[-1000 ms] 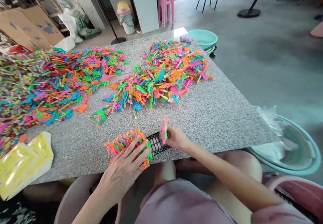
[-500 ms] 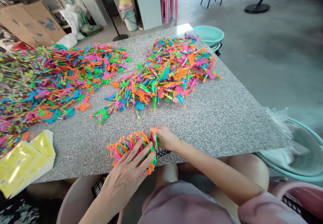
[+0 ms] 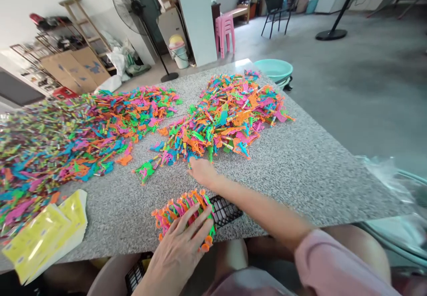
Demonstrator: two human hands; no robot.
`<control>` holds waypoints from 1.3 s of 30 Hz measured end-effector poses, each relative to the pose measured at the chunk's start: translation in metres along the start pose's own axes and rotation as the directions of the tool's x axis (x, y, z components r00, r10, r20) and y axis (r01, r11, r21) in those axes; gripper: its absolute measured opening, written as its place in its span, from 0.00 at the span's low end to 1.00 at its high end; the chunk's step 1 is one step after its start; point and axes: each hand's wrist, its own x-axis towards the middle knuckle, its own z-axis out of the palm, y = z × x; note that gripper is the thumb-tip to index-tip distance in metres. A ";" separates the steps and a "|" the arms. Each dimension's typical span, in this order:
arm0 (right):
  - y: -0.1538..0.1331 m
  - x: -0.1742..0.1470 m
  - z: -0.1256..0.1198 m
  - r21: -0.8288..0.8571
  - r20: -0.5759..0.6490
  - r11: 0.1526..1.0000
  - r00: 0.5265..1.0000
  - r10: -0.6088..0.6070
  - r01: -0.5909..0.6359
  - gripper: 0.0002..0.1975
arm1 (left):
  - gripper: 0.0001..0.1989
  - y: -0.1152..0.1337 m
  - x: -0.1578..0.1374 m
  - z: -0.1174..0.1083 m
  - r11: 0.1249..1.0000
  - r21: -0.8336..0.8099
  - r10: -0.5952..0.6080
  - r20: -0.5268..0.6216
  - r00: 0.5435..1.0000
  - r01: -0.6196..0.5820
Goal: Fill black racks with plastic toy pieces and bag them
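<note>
My left hand (image 3: 185, 238) lies with fingers stretched across a tight row of small plastic toys (image 3: 173, 209) in orange, pink, green and blue, with round orange ends sticking out. The row sits along a black plastic grid rack (image 3: 227, 211), whose right part is bare. Beyond it, my right hand (image 3: 203, 171) reaches to the near edge of a loose pile of the same bright toys (image 3: 223, 113). Its fingers are pinched at a small blue toy (image 3: 191, 160) there, mostly hidden by the fingertips.
A larger heap of colourful toys (image 3: 83, 131) covers the left side of the speckled stone table (image 3: 300, 180). Yellow printed packets (image 3: 50, 233) lie at the front left. A turquoise basin (image 3: 275, 69) stands past the far edge, and clear plastic bags (image 3: 393, 189) hang at the right.
My right hand has moved from the right end of the row forward to the pile, uncovering the black rack. My left hand stays on the row. The view has tilted up.
</note>
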 end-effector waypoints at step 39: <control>0.046 -0.149 -0.002 0.002 -0.021 0.984 0.984 -0.179 0.180 0.12 | 0.20 0.009 0.009 0.006 0.974 -0.223 -0.054 -0.035 0.998 0.045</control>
